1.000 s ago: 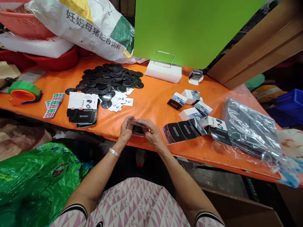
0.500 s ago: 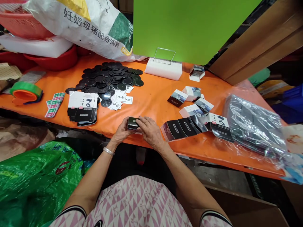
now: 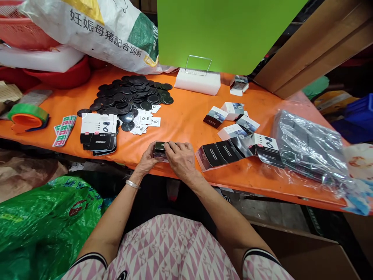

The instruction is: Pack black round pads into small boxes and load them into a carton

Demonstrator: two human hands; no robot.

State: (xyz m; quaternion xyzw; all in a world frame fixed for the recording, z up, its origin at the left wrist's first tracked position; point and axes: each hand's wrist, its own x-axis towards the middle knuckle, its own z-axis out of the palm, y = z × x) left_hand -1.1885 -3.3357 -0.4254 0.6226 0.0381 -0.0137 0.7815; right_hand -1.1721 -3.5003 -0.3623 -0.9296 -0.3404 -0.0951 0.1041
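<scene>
Close to the front edge of the orange table, a small black carton (image 3: 159, 147) sits between my two hands. My left hand (image 3: 146, 160) grips its left side, thumb and fingers closed round it. Across its top and right side lie the bent fingers of my right hand (image 3: 183, 159), covering much of it. Left of my hands is a stack of flat black-and-white cartons (image 3: 98, 134). Small printed white cards (image 3: 142, 122) lie beside a heap of black discs (image 3: 135, 93). To the right, several black cartons (image 3: 223, 153) lie overlapping in a row.
More small boxes (image 3: 233, 111) lie at centre right, near a clear plastic bag of dark items (image 3: 310, 149). A white foam block (image 3: 198, 81) with a wire stand is in front of a green panel (image 3: 227, 35). Green tape (image 3: 27, 112) and sticker strips (image 3: 64, 130) lie left.
The view has shifted slightly. My right hand's fingers have curled further across the carton's top, and the carton is tilted a little differently. Both hands stay on it.
</scene>
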